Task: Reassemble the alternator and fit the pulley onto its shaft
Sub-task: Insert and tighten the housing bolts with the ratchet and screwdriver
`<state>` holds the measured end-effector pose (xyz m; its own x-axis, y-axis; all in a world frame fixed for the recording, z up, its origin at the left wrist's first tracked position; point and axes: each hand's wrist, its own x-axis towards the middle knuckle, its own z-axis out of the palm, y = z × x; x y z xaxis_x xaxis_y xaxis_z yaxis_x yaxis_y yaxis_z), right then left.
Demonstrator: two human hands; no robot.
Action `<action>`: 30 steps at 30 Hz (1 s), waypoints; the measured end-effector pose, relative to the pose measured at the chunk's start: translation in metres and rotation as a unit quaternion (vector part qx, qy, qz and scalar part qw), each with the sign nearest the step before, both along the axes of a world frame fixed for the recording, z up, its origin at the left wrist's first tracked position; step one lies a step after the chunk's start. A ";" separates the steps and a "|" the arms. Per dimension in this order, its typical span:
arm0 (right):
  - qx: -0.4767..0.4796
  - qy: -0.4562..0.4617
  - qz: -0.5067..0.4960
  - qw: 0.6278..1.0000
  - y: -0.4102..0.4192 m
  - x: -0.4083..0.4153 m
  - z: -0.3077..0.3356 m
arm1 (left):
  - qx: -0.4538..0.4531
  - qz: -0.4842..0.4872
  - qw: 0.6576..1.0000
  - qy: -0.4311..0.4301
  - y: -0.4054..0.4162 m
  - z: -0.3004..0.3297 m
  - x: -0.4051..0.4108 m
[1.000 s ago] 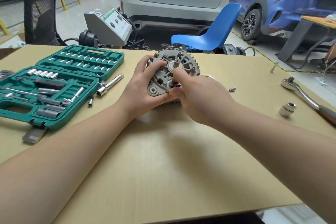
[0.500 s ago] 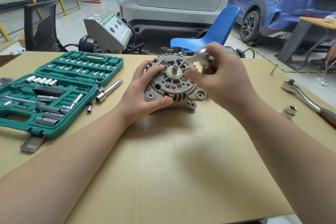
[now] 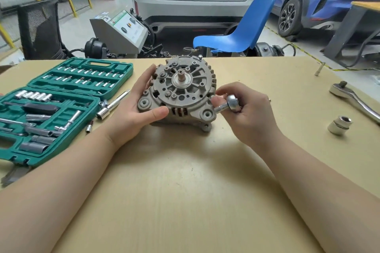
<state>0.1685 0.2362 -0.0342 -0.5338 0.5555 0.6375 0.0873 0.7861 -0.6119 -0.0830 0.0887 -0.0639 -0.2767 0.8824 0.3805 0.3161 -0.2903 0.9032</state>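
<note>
My left hand [image 3: 135, 109] still cupped the alternator [image 3: 181, 92] from its left side, thumb curled over the lower front edge, fingers behind the housing. The unit sat tilted on the table [image 3: 185, 191], shaft [image 3: 181, 73] pointing up toward me, bare, with no pulley on it. Half a second before, my right hand [image 3: 246, 111] had been raised above the housing's upper right; now it had dropped to the lower right side. It gripped a small ratchet [image 3: 229, 104], fingers curled round its head, the socket end touching the housing near the lower right mounting ear. A large ratchet handle [image 3: 353, 98] and loose socket [image 3: 339, 124] lay to the right, the open socket case [image 3: 61, 109] to the left.
</note>
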 end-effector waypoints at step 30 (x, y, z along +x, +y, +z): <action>-0.274 0.022 -0.041 0.961 0.000 -0.017 0.008 | -0.036 -0.009 0.999 -0.026 -0.001 0.017 0.002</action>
<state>0.1513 0.2358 -0.0264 -0.4536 0.8531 0.2580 0.1007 0.3366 -0.9362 -0.0812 0.0876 -0.0474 -0.2787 0.9118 0.3017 0.2637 -0.2294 0.9369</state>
